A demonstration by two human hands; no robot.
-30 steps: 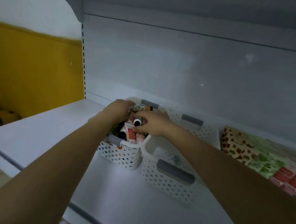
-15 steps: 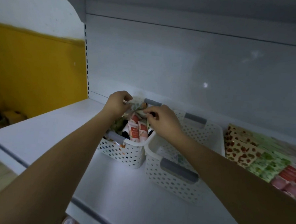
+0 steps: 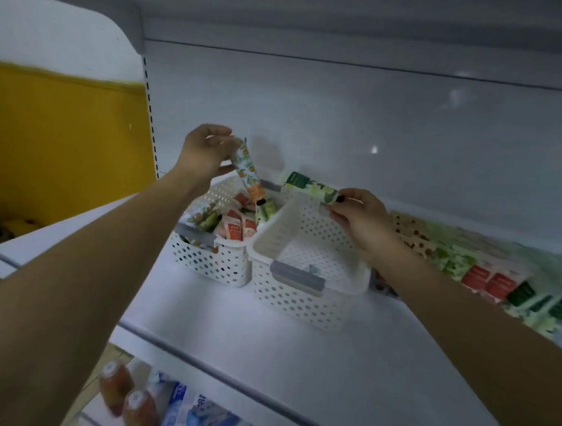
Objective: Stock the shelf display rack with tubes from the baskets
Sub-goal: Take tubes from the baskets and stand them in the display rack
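1. White shelf (image 3: 265, 358) of the display rack ran across the view, with a pale back panel (image 3: 343, 118) behind it and a yellow wall (image 3: 65, 143) beyond the rack's left end.
2. Landmark: the right basket (image 3: 301, 298), white and perforated with grey handles, stood on the shelf near mid-frame.
3. The left basket (image 3: 212, 261) stood touching the landmark's left side and held a jumble of red-orange and green tubes (image 3: 236, 230).
4. Left hand (image 3: 204, 153): raised up and left of the landmark, above the left basket. Thumb and fingers pinched the upper end of a floral tube (image 3: 247, 172). This tube hung slanted, its lower end down among the jumble; contact could not be told.
5. Right hand (image 3: 357, 213): over the landmark's far rim. Fingertips pinched the dark cap end of a green tube (image 3: 310, 186), which lay near level and pointed left above the far-left corner.
6. Right of the landmark, stocked tubes (image 3: 484, 275) lay in a row on the shelf: brown-patterned, green, red.
7. Below the landmark, a lower shelf held bottles (image 3: 126, 397) and blue packs (image 3: 197, 413).
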